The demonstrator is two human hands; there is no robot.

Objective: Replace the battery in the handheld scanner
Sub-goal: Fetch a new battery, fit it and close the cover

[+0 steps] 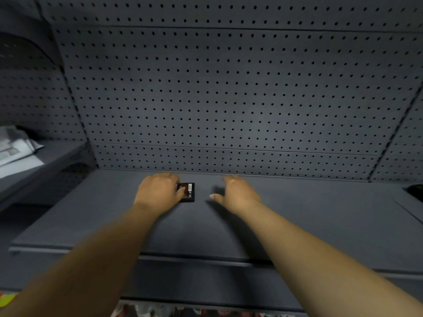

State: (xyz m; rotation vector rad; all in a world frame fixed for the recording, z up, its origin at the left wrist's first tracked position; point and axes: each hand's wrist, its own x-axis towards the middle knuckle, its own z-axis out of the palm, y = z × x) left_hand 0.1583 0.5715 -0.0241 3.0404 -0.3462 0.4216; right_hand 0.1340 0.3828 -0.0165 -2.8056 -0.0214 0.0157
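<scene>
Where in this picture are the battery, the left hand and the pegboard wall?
battery (189, 191): head view, on its labelled top face, right of the fingers.
left hand (158, 191): head view, on the back of the hand.
pegboard wall (229, 99): head view, on the middle of the perforated panel.

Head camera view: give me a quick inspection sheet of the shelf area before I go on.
Surface: dark grey shelf, mostly bare.
Job's things: small black battery lying flat near the back; scanner not seen.
Clutter: papers on the left side shelf; dark object at the right edge.
Grippers: left hand touching the battery; right hand open, beside it, empty.
Cables: nothing seen.
Surroundings: pegboard wall behind.
</scene>
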